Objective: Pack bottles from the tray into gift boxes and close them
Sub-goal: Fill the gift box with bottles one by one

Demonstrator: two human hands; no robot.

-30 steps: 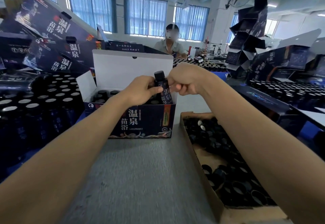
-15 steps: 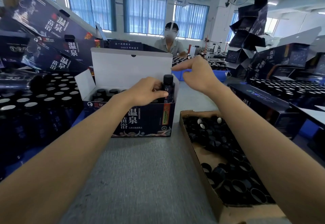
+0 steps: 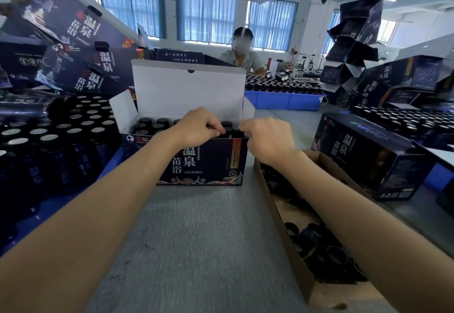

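Down among its neighbours at the right end of the gift box (image 3: 208,160), centre frame, sits the bottle (image 3: 229,126) that stood above the rim half a second ago. The left hand (image 3: 201,126) curls over its cap. The right hand (image 3: 269,139) has dropped from the lid (image 3: 186,91) to the box's right end, and whether it grips cannot be told. The bottle looks small, rigid and smooth, so it is best held by the cap. The thin card box probably needs lifting by its base.

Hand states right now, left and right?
Left hand: curled round a bottle in the gift box.
Right hand: curled at the box's right end; grip cannot be told.
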